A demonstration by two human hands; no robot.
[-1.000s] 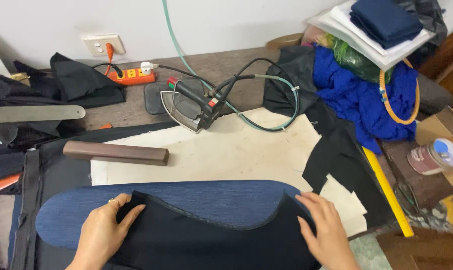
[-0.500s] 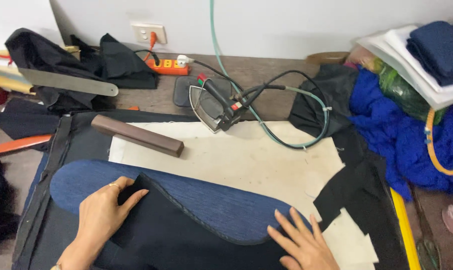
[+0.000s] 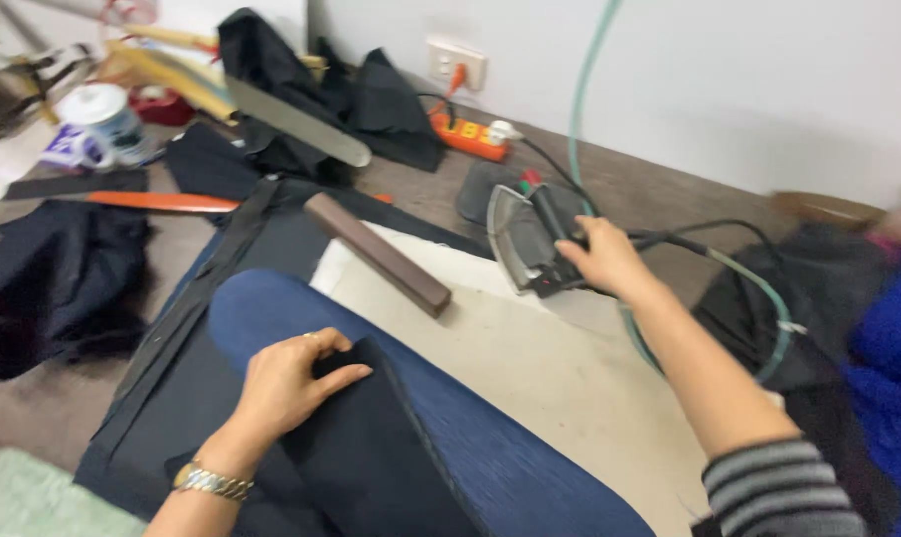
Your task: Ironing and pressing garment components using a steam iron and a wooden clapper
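Dark navy cloth (image 3: 371,467) lies over the rounded blue padded pressing form (image 3: 490,438), which serves as the landmark. The left hand (image 3: 291,383) rests on that cloth at the form's left end, fingers curled and pinching a fold of the fabric; a metal wristwatch (image 3: 210,482) sits on the wrist. Half a second earlier this hand lay flat with spread fingers in the same place.

The right hand (image 3: 604,261), previously flat on the form's near right edge, has left it and now lies beyond the form, fingers closed around the black handle of the grey steam iron (image 3: 525,239). The iron stands tilted on its dark rest pad, soleplate facing left, in the position it held before.

Between the form and the iron lies the beige pressing sheet (image 3: 530,358). A brown wooden block (image 3: 376,254) lies diagonally on it, just beyond the form's left end. An orange power strip (image 3: 468,134) sits behind the iron, by the wall.
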